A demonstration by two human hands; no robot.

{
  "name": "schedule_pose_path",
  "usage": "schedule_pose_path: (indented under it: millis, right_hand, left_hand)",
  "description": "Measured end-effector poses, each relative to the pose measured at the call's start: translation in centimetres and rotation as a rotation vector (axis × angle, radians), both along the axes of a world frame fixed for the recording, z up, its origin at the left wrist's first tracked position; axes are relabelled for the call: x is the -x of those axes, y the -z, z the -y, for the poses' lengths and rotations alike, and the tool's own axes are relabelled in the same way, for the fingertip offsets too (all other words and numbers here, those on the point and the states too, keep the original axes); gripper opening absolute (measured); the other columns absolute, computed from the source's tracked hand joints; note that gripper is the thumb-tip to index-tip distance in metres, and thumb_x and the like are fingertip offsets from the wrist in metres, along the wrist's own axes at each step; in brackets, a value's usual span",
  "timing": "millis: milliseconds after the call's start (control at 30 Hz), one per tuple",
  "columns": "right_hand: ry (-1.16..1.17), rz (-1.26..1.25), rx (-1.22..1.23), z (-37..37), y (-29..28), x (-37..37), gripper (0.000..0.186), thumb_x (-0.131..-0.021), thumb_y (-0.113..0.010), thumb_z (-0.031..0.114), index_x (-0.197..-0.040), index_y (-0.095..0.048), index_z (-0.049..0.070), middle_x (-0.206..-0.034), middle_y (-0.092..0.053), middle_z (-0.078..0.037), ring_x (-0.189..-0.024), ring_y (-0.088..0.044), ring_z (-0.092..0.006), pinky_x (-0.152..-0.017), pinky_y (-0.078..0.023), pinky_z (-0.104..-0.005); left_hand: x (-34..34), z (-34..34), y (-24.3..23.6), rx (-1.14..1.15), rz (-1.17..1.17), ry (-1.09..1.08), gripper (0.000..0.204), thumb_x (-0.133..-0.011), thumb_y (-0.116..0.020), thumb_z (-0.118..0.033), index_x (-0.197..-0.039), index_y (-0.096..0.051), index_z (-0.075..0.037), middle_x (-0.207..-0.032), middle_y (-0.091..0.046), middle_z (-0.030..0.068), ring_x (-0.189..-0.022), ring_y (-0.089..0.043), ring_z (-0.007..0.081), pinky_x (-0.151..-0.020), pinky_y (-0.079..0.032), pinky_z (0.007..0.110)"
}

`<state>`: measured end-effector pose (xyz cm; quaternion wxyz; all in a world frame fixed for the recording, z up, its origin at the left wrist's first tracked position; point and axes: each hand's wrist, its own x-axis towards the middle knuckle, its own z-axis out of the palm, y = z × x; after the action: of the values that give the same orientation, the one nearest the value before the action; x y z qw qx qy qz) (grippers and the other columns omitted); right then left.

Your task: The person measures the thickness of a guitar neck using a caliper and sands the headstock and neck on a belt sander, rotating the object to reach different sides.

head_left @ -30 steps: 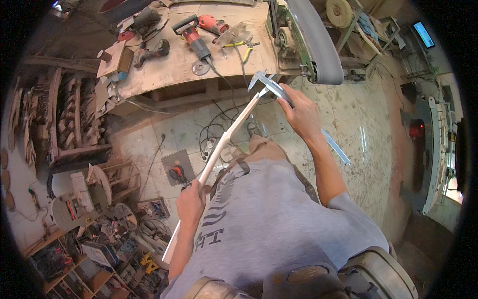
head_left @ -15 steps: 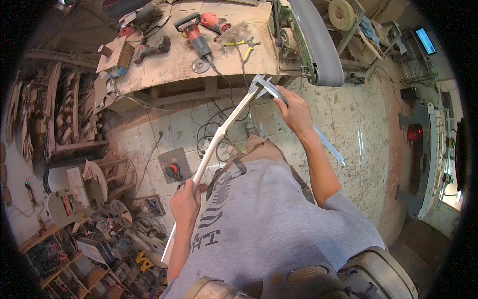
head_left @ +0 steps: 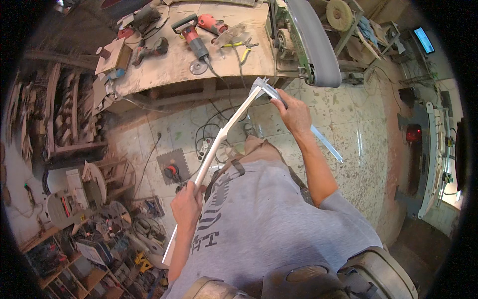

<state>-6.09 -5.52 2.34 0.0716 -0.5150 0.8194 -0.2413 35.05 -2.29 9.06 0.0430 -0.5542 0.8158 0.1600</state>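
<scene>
My left hand (head_left: 187, 203) is closed around a long pale wooden strip (head_left: 213, 148), which slants up and away to the right. A step or notch shows partway along the strip, and its lower end passes behind my forearm. My right hand (head_left: 295, 112) grips a metal caliper (head_left: 267, 88) by its body. The caliper's jaws sit at the strip's far end, around or against it; the exact contact is too small to tell. Its long beam (head_left: 326, 144) sticks out beyond my right wrist.
Ahead stands a workbench (head_left: 164, 74) with an angle grinder (head_left: 194, 42), a cordless drill (head_left: 150, 50) and yellow-handled pliers (head_left: 245, 50). A belt sander (head_left: 318, 50) adjoins it at right. Cables (head_left: 211, 130) and a sander (head_left: 172, 171) lie on the floor. Cluttered shelves (head_left: 74, 269) stand at lower left.
The caliper's jaws have shifted slightly at the strip's end, and my right hand has moved a little left. Both hands keep their hold.
</scene>
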Motion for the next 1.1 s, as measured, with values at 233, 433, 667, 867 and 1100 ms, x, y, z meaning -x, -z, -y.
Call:
schedule_pose_path:
  millis: [233,433,667,867,1100]
  right_hand:
    - [0.036,0.009,0.061,-0.6,0.2,-0.1,0.042,-0.097,-0.070,0.044,-0.126,-0.072,0.014,-0.099,-0.076,-0.017,-0.083,-0.073,-0.0375,-0.069,-0.056,-0.0452]
    - [0.044,0.016,0.103,-0.9,0.4,0.1,0.042,-0.097,-0.068,0.046,-0.126,-0.071,0.016,-0.095,-0.076,-0.016,-0.082,-0.073,-0.0367,-0.068,-0.056,-0.0464]
    - [0.042,0.007,0.117,-1.0,0.4,0.2,0.043,-0.098,-0.066,0.048,-0.126,-0.070,0.016,-0.093,-0.076,-0.016,-0.082,-0.074,-0.0362,-0.068,-0.057,-0.0472]
    - [0.040,0.021,0.117,-1.0,0.5,0.4,0.044,-0.098,-0.066,0.049,-0.126,-0.071,0.016,-0.094,-0.076,-0.016,-0.082,-0.074,-0.0362,-0.068,-0.057,-0.0468]
    - [0.043,0.008,0.131,-1.0,0.6,0.5,0.044,-0.098,-0.066,0.049,-0.127,-0.071,0.016,-0.090,-0.076,-0.016,-0.079,-0.074,-0.0353,-0.065,-0.056,-0.0458]
  left_hand:
    - [-0.1,-0.2,0.6,0.028,-0.005,0.013,0.022,-0.091,-0.071,-0.023,-0.092,-0.056,-0.008,-0.077,-0.063,0.0138,-0.073,-0.066,0.0377,-0.062,-0.050,0.051]
    - [0.1,-0.3,0.7,0.050,-0.005,0.011,0.026,-0.091,-0.073,-0.027,-0.092,-0.055,-0.008,-0.078,-0.063,0.0140,-0.073,-0.066,0.0374,-0.063,-0.050,0.051]
    - [0.0,-0.4,1.2,0.077,-0.008,0.023,0.029,-0.091,-0.074,-0.029,-0.093,-0.055,-0.008,-0.079,-0.063,0.0138,-0.073,-0.066,0.0370,-0.062,-0.050,0.050]
    - [0.1,-0.4,1.0,0.056,-0.002,0.021,0.027,-0.091,-0.075,-0.028,-0.095,-0.056,-0.008,-0.079,-0.063,0.0135,-0.075,-0.066,0.0369,-0.063,-0.050,0.050]
    - [0.1,-0.3,1.3,0.048,0.010,0.009,0.026,-0.091,-0.075,-0.027,-0.095,-0.056,-0.009,-0.082,-0.063,0.0134,-0.077,-0.066,0.0371,-0.063,-0.051,0.050]
